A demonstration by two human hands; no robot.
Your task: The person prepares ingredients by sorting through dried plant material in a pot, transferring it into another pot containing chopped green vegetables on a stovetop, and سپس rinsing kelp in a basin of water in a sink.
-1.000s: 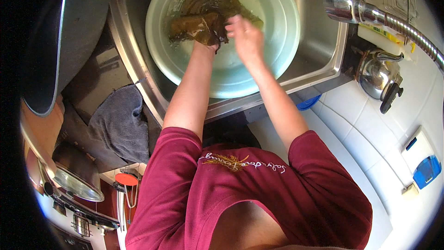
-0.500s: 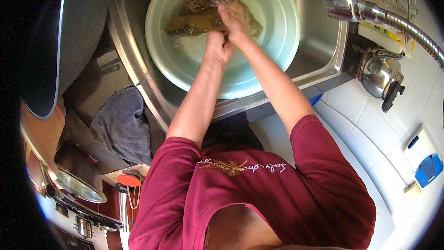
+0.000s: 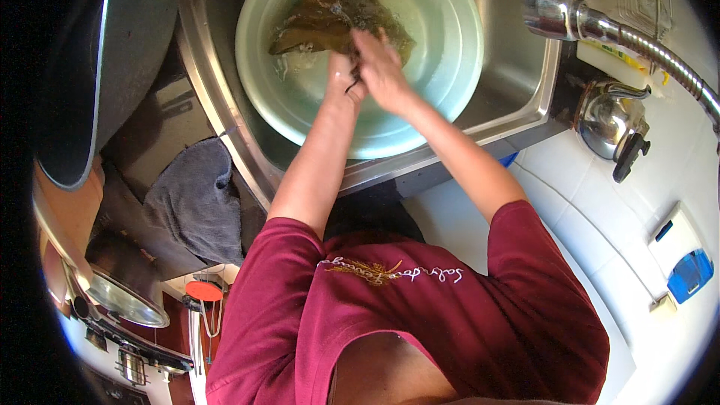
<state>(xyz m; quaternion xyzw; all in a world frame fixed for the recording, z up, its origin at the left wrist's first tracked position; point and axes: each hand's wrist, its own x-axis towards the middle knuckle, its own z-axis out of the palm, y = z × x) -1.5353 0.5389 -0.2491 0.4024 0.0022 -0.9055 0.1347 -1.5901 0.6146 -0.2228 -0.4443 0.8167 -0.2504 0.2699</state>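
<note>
A soaked brown cloth (image 3: pixel 322 19) lies bunched in the water of a pale green basin (image 3: pixel 250 79). My left hand (image 3: pixel 346 76) is closed on the near edge of the cloth, with a dark strip of it showing by the palm. Against its right side, my right hand (image 3: pixel 384 73) presses over the cloth, fingers stretched out and somewhat blurred. Both hands are in the basin, close together. What lies between the palms is mostly hidden.
The basin sits in a steel sink (image 3: pixel 517 67). A chrome flexible faucet (image 3: pixel 592 22) reaches in from the right, above a metal kettle (image 3: pixel 611 120). A dark grey towel (image 3: pixel 196 199) hangs at left, below a large dark pan-like object (image 3: pixel 112 67).
My right hand has drawn back toward me over the cloth. My left hand has shifted slightly toward the left, still gripping. The submerged cloth has changed shape a little.
</note>
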